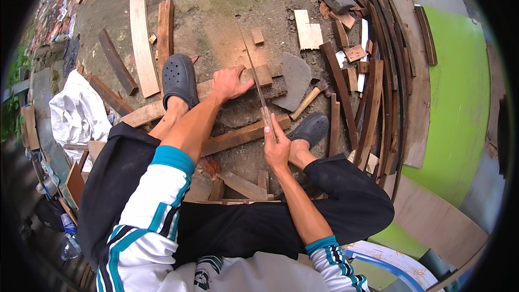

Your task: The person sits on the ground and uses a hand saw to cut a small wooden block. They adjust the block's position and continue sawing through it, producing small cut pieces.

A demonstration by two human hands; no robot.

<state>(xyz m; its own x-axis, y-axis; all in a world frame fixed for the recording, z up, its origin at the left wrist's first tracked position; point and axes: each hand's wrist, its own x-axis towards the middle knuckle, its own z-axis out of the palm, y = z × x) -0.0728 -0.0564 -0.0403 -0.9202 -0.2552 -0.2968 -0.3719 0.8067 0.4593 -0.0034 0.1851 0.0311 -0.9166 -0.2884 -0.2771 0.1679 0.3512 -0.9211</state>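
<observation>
My right hand [277, 145] is closed around the handle of a handsaw [253, 67], whose long thin blade points away from me. The blade crosses a narrow wooden plank [148, 114] near its right end. Just left of the blade, my left hand [230, 83] grips the plank with fingers bent over it. My left foot, in a dark clog [179, 78], presses on the plank farther left. Under the plank's right end lie darker wood pieces [279, 99]. A small wood block [257, 36] and orange-tan sawdust [230, 32] lie beyond on the ground.
A hammer [307, 100] lies beside a flat grey stone [295, 78], close to my right clog [312, 128]. Long timber strips [386, 75] and a green panel [451, 97] stand at right. A pale board [141, 43] and white cloth [81, 111] lie left.
</observation>
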